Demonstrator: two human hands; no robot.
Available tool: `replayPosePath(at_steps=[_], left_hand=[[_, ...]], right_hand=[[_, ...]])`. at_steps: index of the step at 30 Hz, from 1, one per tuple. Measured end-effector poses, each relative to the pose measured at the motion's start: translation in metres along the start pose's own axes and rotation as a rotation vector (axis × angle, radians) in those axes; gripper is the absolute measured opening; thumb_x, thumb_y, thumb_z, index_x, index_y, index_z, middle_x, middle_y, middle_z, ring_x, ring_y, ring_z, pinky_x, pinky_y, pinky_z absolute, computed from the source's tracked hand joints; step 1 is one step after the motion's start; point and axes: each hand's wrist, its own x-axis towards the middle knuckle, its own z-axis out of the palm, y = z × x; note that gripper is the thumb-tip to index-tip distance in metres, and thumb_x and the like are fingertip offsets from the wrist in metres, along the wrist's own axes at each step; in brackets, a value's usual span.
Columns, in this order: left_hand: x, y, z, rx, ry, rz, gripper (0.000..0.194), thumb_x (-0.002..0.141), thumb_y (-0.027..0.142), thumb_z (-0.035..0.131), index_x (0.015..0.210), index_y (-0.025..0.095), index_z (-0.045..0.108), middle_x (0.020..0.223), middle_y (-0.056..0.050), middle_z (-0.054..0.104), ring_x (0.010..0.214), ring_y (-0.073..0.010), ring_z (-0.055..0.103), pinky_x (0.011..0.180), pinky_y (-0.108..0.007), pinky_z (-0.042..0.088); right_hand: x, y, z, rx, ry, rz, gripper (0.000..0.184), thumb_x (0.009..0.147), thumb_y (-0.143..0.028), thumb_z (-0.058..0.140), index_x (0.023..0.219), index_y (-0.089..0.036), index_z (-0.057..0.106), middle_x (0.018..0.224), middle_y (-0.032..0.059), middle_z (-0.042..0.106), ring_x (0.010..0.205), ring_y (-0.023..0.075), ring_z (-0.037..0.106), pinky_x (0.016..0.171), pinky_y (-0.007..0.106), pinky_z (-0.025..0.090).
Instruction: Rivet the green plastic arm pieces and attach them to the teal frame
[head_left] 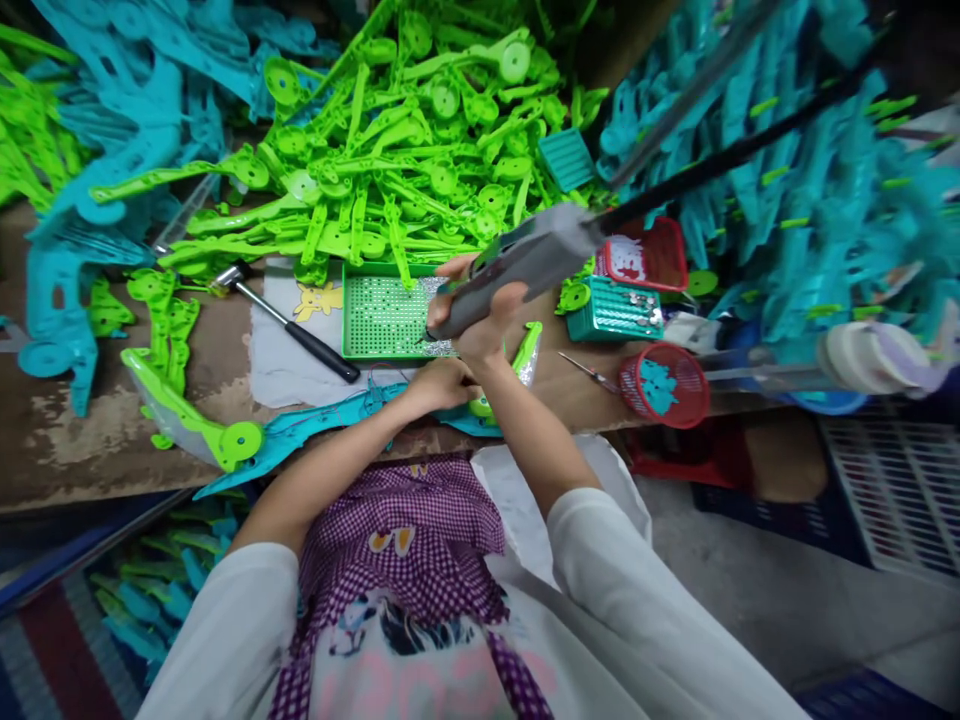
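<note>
Right hand grips driver, seemingly over crowded bench edge.

Two hands in view: left hand and right hand, both just below green tray. One grey power screwdriver, right of tray. One hammer, left of tray. Two red baskets: one lower right of tray, one upper right. One teal basket between them. Green plastic parts heaped above tray, too many to count. Teal parts heaped far right, likewise uncounted.
</note>
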Motion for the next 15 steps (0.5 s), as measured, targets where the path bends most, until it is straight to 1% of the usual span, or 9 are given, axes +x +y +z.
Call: replayPosePath(at_steps=[3,5,7,9,11,15], left_hand=[[0.0,0.003,-0.002,0.023,-0.013,-0.014,0.024,0.083,0.029,0.061,0.1,0.023,0.077,0.102,-0.004,0.077,0.091,-0.022,0.069,0.083,-0.033,0.05],[-0.001,0.004,-0.002,0.018,-0.006,-0.021,0.026,0.082,0.031,0.062,0.102,0.025,0.077,0.106,-0.003,0.076,0.092,-0.0207,0.069,0.083,-0.032,0.049],[-0.001,0.004,-0.002,0.011,-0.004,-0.029,0.028,0.082,0.032,0.062,0.104,0.025,0.077,0.106,-0.004,0.076,0.091,-0.0202,0.069,0.08,-0.031,0.048],[-0.002,0.004,-0.002,0.022,0.003,-0.031,0.028,0.081,0.031,0.061,0.104,0.024,0.077,0.103,-0.005,0.077,0.087,-0.0196,0.069,0.077,-0.031,0.047],[-0.004,0.006,-0.002,0.042,0.019,-0.009,0.029,0.081,0.032,0.06,0.104,0.024,0.077,0.101,-0.005,0.077,0.084,-0.0189,0.068,0.075,-0.03,0.046],[-0.008,0.013,-0.002,0.098,0.053,-0.008,0.035,0.082,0.046,0.063,0.106,0.026,0.077,0.096,-0.006,0.076,0.081,-0.0195,0.066,0.072,-0.031,0.044]], right_hand=[[-0.009,-0.038,-0.026,-0.116,0.021,-0.077,0.081,0.051,-0.101,0.034,0.077,-0.028,0.056,0.046,-0.0063,0.037,0.037,0.0137,0.043,0.039,0.03,0.039],[-0.026,-0.061,-0.049,-0.164,0.029,-0.158,0.075,0.055,-0.099,0.037,0.076,-0.03,0.055,0.047,-0.0062,0.038,0.035,0.0139,0.043,0.037,0.03,0.04],[-0.049,-0.074,-0.069,-0.165,0.052,-0.195,0.068,0.061,-0.095,0.042,0.075,-0.03,0.057,0.044,-0.0056,0.041,0.033,0.0139,0.041,0.035,0.03,0.038],[-0.069,-0.075,-0.084,-0.174,0.096,-0.154,0.067,0.062,-0.093,0.043,0.073,-0.029,0.06,0.042,-0.0042,0.044,0.032,0.0143,0.041,0.035,0.029,0.037],[-0.083,-0.07,-0.092,-0.191,0.138,-0.092,0.071,0.058,-0.095,0.044,0.072,-0.028,0.06,0.042,-0.0033,0.046,0.034,0.0146,0.043,0.037,0.03,0.038],[-0.092,-0.055,-0.1,-0.155,0.146,-0.065,0.076,0.05,-0.099,0.045,0.07,-0.027,0.057,0.04,-0.0043,0.045,0.033,0.0138,0.043,0.036,0.029,0.038]])
